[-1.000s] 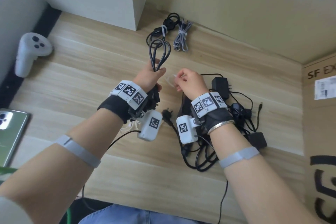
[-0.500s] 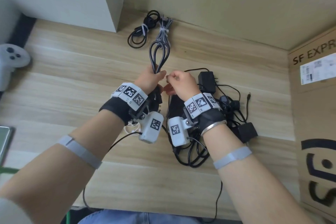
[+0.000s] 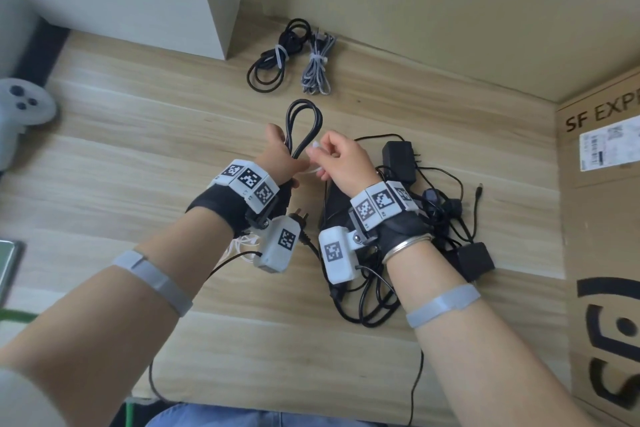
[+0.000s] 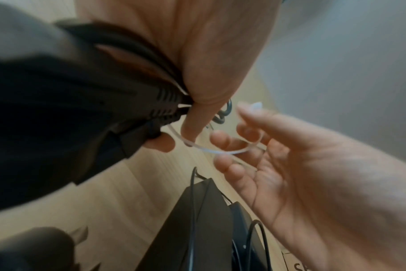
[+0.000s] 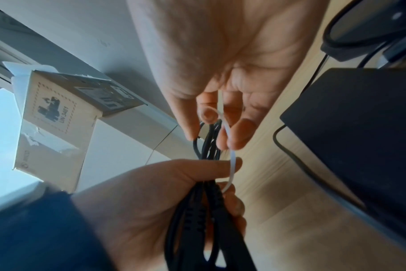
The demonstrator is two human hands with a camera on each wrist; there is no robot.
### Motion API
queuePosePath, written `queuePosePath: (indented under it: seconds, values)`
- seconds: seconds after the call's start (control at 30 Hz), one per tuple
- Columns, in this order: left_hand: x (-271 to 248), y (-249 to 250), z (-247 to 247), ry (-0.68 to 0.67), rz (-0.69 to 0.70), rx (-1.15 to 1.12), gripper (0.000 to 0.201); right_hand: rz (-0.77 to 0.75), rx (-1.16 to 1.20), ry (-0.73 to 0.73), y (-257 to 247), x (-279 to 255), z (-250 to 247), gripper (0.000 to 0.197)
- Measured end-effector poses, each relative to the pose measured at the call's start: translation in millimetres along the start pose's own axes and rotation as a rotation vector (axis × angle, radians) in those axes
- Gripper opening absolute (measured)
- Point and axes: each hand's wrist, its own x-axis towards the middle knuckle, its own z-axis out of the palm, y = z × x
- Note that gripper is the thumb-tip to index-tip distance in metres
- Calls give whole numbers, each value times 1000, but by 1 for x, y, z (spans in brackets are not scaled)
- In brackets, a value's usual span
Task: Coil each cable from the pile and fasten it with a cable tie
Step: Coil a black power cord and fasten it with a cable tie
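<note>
My left hand [image 3: 277, 158] grips a coiled black power cable [image 3: 303, 126] above the wooden table; its loops stick out past the fist, and its plug hangs below my wrist. The same bundle [image 5: 209, 210] runs through that fist [image 5: 174, 183] in the right wrist view. My right hand [image 3: 341, 163] pinches a translucent white cable tie [image 3: 317, 146]. The tie [image 4: 220, 149] curves from the bundle to the right fingers [image 4: 223, 141]. In the right wrist view the tie [image 5: 231, 159] bends around the cable beside my left thumb.
A pile of black cables and power adapters [image 3: 429, 215] lies under and right of my right wrist. Two tied coils, black [image 3: 273, 61] and grey [image 3: 317, 71], lie by the back wall. A cardboard box [image 3: 602, 218] stands right, a white controller [image 3: 20, 111] left.
My right hand has brought the white tie up against the bundle, its end now raised beside the loops. The head camera shifted, so the tied coils sit further from my hands.
</note>
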Motion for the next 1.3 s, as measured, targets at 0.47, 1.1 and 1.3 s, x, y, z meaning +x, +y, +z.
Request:
queuePosePath:
  seconds: [0.47, 1.1, 1.3]
  values:
    - [12, -9, 0, -16, 57, 99, 57, -160, -220, -42, -4, 19, 16, 31]
    - [10, -11, -24, 39, 411, 115, 8, -82, -94, -15, 11, 11, 13, 13]
    - [8, -8, -24, 98, 477, 264, 4, -100, -141, 14, 15, 11, 14, 10]
